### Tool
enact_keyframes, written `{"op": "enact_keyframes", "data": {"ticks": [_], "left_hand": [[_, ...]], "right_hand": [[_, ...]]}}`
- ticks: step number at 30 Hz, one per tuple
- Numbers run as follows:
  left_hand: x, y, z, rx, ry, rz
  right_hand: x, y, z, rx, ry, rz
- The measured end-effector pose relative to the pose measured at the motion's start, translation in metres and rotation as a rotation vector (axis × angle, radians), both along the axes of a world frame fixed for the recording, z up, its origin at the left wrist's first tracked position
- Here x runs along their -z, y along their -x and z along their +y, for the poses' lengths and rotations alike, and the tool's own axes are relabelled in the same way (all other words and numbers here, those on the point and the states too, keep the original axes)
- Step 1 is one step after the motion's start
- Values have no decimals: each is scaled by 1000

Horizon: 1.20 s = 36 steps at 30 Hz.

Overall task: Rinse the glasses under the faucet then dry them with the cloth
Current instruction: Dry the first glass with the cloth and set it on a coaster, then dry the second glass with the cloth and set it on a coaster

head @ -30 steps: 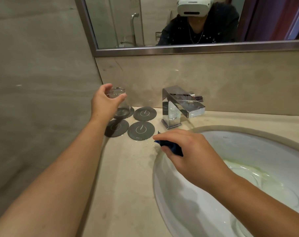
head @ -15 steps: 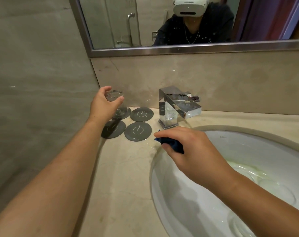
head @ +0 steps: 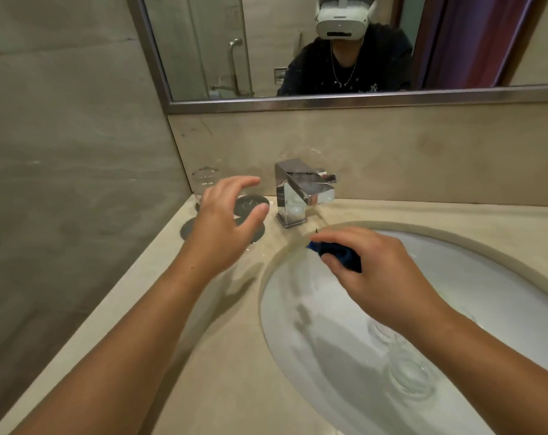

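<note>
Beige stone counter (head: pixel 228 372) is seen, with a clear glass (head: pixel 205 183) stood in its back left corner by dark coasters (head: pixel 250 203). Near it the left hand (head: pixel 225 227) is held wide, fingers spread, nothing gripped. A blue cloth (head: pixel 341 254) is pinched in the right hand (head: pixel 373 277) above the sink (head: pixel 291 309) rim, before the faucet (head: pixel 298 193).
</note>
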<state>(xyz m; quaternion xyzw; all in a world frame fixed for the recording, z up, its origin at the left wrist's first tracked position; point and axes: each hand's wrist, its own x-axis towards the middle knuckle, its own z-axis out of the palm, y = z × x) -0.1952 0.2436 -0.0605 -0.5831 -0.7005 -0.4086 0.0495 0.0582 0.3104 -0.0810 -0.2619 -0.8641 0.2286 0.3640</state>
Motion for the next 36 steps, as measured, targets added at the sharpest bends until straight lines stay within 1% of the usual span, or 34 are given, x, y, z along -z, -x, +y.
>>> {"op": "enact_keyframes", "data": {"ticks": [3, 6, 8, 10, 12, 14, 16, 20, 21, 22, 27, 31, 33, 36], "left_hand": [[7, -32, -22, 57, 19, 87], [13, -63, -38, 149, 83, 151], [16, -87, -42, 219, 112, 144], [19, -112, -38, 290, 142, 92], [22, -136, -28, 339, 225, 59], [26, -156, -16, 378, 370, 62], [27, -176, -5, 401, 558, 76], [37, -202, 9, 286, 1098, 183], [43, -206, 10, 264, 1190, 197], [49, -209, 11, 254, 1227, 182], [78, -213, 16, 238, 1174, -63], [89, -216, 15, 251, 1098, -266], [89, -219, 14, 243, 1063, -273], [86, -224, 13, 221, 1007, -232]], "right_hand": [[1, -37, -6, 19, 14, -22], [3, -78, -5, 93, 42, -34], [5, -102, -1, 169, 164, 4], [10, -119, 4, 244, 299, 73], [15, -131, 6, 299, 374, 145], [19, -137, 8, 327, 424, 181], [21, -143, 11, 342, 459, 195], [19, -153, 18, 312, 575, 298], [19, -153, 19, 311, 589, 301], [18, -153, 20, 313, 597, 295], [16, -151, 21, 289, 624, 265], [16, -154, 22, 281, 689, 275], [16, -154, 23, 278, 720, 295], [16, -156, 24, 266, 757, 337]]}}
